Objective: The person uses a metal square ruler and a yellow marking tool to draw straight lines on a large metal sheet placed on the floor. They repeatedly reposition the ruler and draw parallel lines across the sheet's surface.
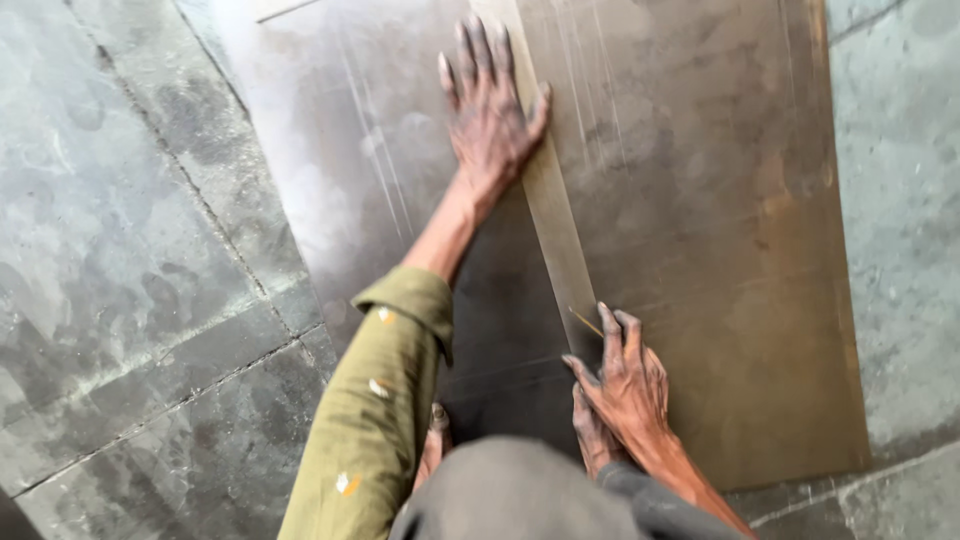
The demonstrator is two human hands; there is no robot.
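The left hand (490, 110) lies flat with fingers spread, pressing a long metal strip (556, 200) onto the metal sheet (700, 200) on the stone floor (120, 250). The right hand (625, 385) pinches a thin scriber (587, 321) against the strip's near end.

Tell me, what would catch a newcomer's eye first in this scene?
First, the big metal sheet lying on the grey stone floor, shiny at its upper left and brownish on the right. Next, the left hand, fingers spread, pressing flat on a long straight strip laid along the sheet. Lower down, the right hand holds a thin pointed tool against the strip's edge.
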